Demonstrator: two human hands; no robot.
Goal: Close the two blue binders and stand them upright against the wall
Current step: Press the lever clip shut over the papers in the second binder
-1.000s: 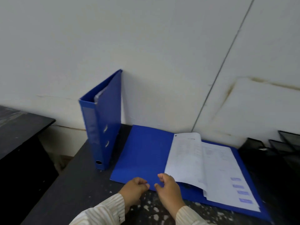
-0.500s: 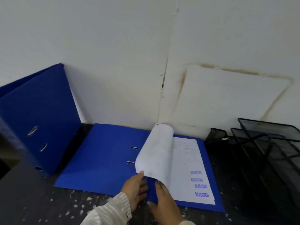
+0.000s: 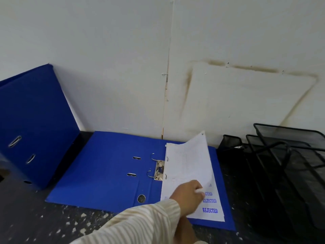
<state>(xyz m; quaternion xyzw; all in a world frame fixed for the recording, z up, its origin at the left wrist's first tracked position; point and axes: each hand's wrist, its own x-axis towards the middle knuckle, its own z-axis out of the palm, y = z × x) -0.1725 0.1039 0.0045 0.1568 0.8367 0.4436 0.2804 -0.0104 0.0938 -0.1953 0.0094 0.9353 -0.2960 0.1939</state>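
Open blue lever-arch binder [image 3: 105, 166] lay flat on the dark speckled worktop [image 3: 35, 217], far edge near the white wall [image 3: 105, 67], metal ring mechanism [image 3: 158, 170] exposed with rings open. Stack of white punched sheets stamped REJECTED [image 3: 190, 173] sat on the right cover. Left hand [image 3: 189, 197], in a striped sleeve, was clenched on the top sheet, holding it partly raised and curled, probably laying it onto the stack so the cover can fold over without creasing paper. Right hand mostly hidden under the left forearm; couldn't tell its state. Second blue binder [image 3: 35, 124] already closed, standing at the left, leaning on the wall. Black wire-mesh trays [image 3: 290, 155] just right of the open binder, so limited room that side.
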